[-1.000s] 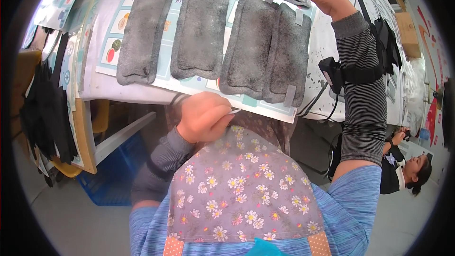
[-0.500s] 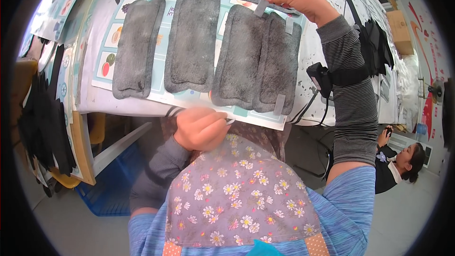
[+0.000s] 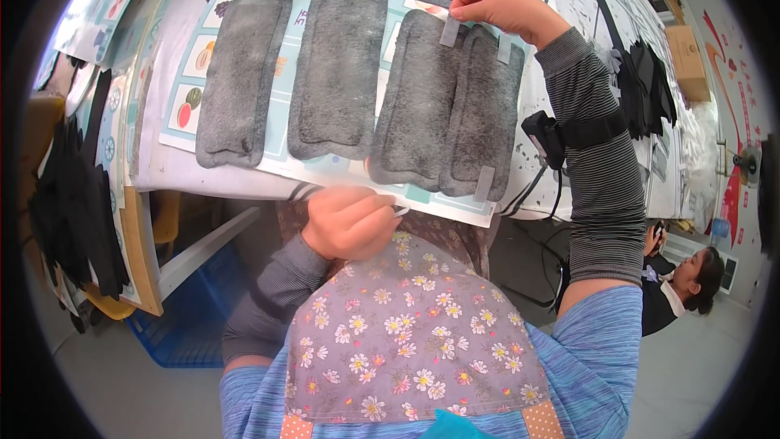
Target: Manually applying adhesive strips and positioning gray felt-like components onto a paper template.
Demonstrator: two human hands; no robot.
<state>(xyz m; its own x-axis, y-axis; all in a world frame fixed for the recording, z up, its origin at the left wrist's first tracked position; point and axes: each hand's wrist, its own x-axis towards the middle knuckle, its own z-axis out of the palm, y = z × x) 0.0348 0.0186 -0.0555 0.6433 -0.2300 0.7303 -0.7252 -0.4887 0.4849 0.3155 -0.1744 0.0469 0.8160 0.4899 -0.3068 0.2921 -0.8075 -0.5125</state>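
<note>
Looking from far away through the head camera, I see the right hand [image 3: 500, 10] with thumb and forefinger pinched together on a small grey strip [image 3: 449, 31]. It hangs over the upper right corner of the third pad [image 3: 413, 102], counted from the left; whether it touches the pad, I cannot tell. Just beside, the fourth pad [image 3: 485, 114] bears one short strip [image 3: 504, 49] near its far end and another strip [image 3: 484, 184] at its near right corner. The left hand [image 3: 349, 223] is curled at the near edge of the counter [image 3: 175, 169], gripping a pale piece [image 3: 401, 212], of which only a small end comes out from the fingers. These pads are grey and fuzzy, lying on a printed sheet [image 3: 275, 114] with fruit pictures. The first pad [image 3: 244, 81] and the second pad [image 3: 337, 73] lie to the left, apart from each other. Farther right, I notice black fabric pieces [image 3: 647, 89] and a cardboard box [image 3: 688, 63].
</note>
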